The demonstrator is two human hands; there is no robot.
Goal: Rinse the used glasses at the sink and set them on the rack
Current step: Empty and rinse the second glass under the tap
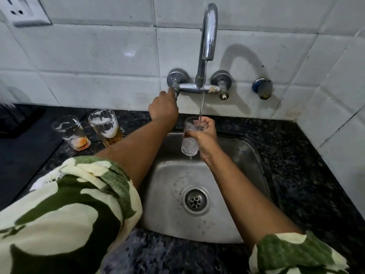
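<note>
White-tiled wall and dark speckled counter [296,147] surround a steel sink [246,161]. Right hand [203,135], fingers clamped around its rim, holds a glass [189,143] upright over the sink under the stream from the tap [208,32]. Left hand [164,107] is closed on the left tap handle [174,84]. Two used glasses [106,129] stand on the counter at far left.

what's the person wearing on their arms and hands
Both arms have short, loose sleeves in a cream fabric with large dark green blotches, the left sleeve and the right sleeve. The forearms are bare, and no gloves, rings, watch or bracelets show on either hand.
</note>
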